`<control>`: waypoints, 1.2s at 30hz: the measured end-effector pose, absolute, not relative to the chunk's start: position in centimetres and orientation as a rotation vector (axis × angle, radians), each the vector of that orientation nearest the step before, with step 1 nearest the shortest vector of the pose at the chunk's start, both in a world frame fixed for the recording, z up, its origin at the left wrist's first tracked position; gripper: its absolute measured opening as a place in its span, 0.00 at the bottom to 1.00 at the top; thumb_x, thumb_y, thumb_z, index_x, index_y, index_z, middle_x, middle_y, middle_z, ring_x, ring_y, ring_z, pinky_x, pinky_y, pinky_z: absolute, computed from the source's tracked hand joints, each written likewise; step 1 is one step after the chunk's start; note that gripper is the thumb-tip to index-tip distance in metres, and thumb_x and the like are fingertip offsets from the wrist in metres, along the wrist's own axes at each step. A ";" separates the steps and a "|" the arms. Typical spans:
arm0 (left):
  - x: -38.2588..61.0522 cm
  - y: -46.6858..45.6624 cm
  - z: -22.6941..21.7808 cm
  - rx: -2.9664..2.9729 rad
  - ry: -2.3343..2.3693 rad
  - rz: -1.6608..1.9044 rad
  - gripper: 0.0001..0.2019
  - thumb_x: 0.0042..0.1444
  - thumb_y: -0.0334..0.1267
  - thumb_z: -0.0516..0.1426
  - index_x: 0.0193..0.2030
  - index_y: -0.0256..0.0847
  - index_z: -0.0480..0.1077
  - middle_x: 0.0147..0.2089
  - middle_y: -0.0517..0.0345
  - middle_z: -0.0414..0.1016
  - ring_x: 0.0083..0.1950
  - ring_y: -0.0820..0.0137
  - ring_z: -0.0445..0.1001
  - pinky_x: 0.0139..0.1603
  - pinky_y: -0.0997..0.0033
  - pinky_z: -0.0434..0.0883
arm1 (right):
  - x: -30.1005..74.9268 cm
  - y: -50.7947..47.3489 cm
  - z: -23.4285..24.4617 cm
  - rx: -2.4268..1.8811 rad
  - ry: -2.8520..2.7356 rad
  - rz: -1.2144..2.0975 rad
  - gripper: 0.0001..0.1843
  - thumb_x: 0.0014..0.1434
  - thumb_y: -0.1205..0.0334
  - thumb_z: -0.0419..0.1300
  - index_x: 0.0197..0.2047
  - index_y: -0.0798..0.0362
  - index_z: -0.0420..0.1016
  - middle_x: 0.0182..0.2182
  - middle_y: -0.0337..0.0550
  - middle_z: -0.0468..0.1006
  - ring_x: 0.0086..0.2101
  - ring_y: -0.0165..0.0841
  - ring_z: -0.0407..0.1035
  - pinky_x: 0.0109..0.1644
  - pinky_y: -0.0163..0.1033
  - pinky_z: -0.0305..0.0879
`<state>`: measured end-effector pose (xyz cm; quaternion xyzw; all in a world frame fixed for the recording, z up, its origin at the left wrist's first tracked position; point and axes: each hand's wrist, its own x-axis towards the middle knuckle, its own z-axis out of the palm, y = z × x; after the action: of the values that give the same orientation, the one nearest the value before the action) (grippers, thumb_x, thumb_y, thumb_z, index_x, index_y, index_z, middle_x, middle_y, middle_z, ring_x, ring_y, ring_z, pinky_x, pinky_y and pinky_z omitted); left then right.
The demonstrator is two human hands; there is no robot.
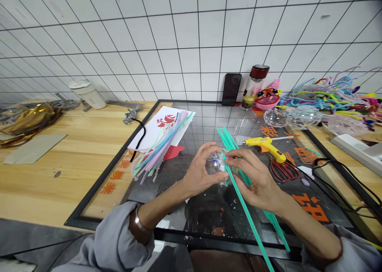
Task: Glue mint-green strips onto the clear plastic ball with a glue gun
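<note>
My left hand (pixel 204 170) is curled around a clear plastic ball (pixel 213 165) just above the black-framed glass board. Against the ball's right side, my right hand (pixel 253 176) pinches a long green pipe cleaner (pixel 246 208), whose lower end runs down past the board's front edge. Beneath my right hand lies a bundle of green pipe cleaners (pixel 227 138), its middle partly hidden by that hand. To the right rest a yellow glue gun (pixel 265 144) and red-handled scissors (pixel 285 171).
Pastel pipe cleaners (pixel 167 144) lie over white paper (pixel 155 125) on the left. A phone (pixel 231 89) and a glass bottle (pixel 253 87) stand by the tiled wall. More clear balls (pixel 304 116) and a colourful pipe-cleaner heap (pixel 325 95) are at right. Black cables (pixel 337 202) cross there.
</note>
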<state>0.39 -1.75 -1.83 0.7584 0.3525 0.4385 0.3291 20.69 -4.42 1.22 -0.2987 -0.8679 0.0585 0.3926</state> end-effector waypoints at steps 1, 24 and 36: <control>0.3 -1.7 -1.9 1.988 0.918 1.141 0.25 0.53 0.49 0.66 0.54 0.44 0.66 0.60 0.46 0.67 0.67 0.54 0.63 0.69 0.47 0.62 | 20.7 -4.4 1.2 -0.761 -2.211 0.145 0.19 0.60 0.74 0.55 0.54 0.56 0.69 0.50 0.55 0.73 0.51 0.40 0.69 0.53 0.48 0.71; 0.0 -1.5 -1.6 2.084 0.935 0.933 0.44 0.38 0.48 0.74 0.59 0.45 0.57 0.66 0.41 0.59 0.70 0.48 0.60 0.70 0.40 0.61 | 20.9 -4.2 0.9 -0.794 -2.247 0.131 0.23 0.58 0.74 0.54 0.56 0.55 0.67 0.52 0.56 0.70 0.54 0.42 0.67 0.55 0.50 0.72; 0.3 -1.7 -1.6 2.238 0.966 1.099 0.41 0.39 0.47 0.73 0.58 0.43 0.60 0.63 0.40 0.63 0.66 0.47 0.66 0.65 0.41 0.67 | 20.8 -4.2 1.3 -0.796 -2.234 0.126 0.24 0.57 0.73 0.54 0.56 0.51 0.67 0.52 0.55 0.71 0.53 0.43 0.70 0.52 0.51 0.73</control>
<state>0.26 -1.69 -1.61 0.8142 0.3515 0.3998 0.2319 20.82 -4.23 1.28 -0.3107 -0.8723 0.0491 0.3742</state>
